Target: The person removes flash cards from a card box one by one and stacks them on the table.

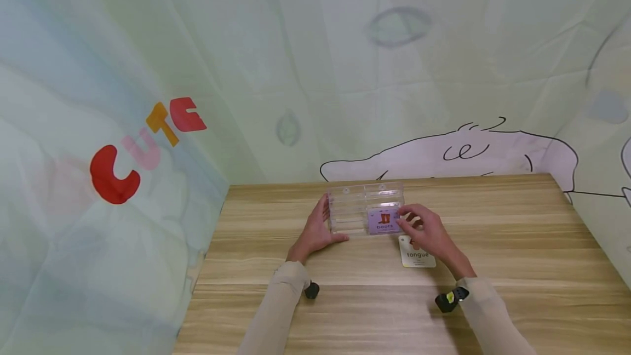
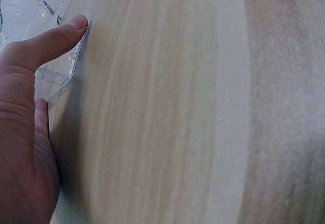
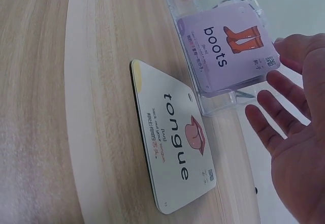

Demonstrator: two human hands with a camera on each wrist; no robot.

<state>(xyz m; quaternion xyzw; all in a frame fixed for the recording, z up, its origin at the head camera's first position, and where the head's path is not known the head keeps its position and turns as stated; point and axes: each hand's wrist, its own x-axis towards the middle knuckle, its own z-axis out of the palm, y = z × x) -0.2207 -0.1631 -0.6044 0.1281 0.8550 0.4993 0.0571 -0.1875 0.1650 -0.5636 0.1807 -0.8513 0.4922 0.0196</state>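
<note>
A clear plastic card rack [image 1: 347, 210] with compartments stands on the table. My left hand [image 1: 317, 232] grips its left end, fingers along the side and thumb at the front lower edge. In the rack's front right compartment sits a purple "boots" card [image 3: 228, 46], seemingly with more cards behind it. My right hand [image 1: 428, 230] is at that card's right edge; the thumb [image 3: 297, 49] touches the edge while the other fingers are spread loosely. Below that hand, a white "tongue" card [image 3: 175, 142] lies face up on the table.
The wooden table [image 1: 365, 311] meets a printed fabric backdrop [image 1: 296, 70] along its back and left sides. Colourful letters [image 1: 115, 177] mark the left fabric. A small black device [image 1: 311, 290] is worn on each wrist.
</note>
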